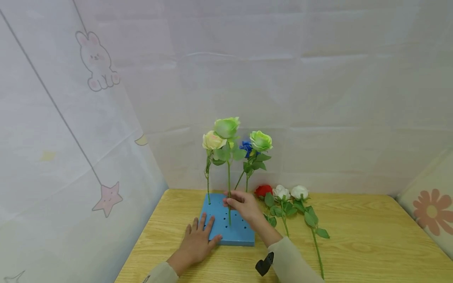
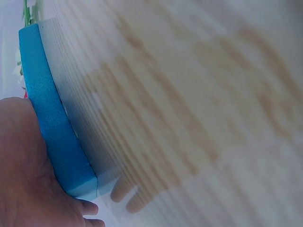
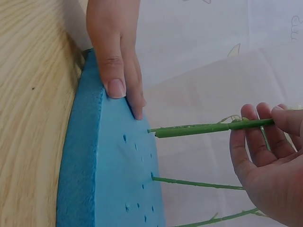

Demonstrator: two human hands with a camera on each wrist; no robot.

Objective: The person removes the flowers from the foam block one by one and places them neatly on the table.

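Between the thumb and fingers of my right hand (image 1: 244, 206) is the stem of a green artificial rose (image 1: 226, 127), held upright over a blue foam block (image 1: 235, 236). In the right wrist view the lower tip of this stem (image 3: 189, 131) hangs just off the block's holed face. My left hand (image 1: 198, 241) rests with spread fingers on the block's left side. Standing in the block are a cream rose (image 1: 213, 140) at the back left, another green rose (image 1: 261, 140) and a blue flower (image 1: 245, 147), partly hidden, at the back right.
On the wooden table (image 1: 368, 236), right of the block, lie a red rose (image 1: 263, 191) and two white roses, one in the middle (image 1: 281, 192) and one farther right (image 1: 299, 192). A pale cloth (image 1: 336, 98) hangs behind the table.
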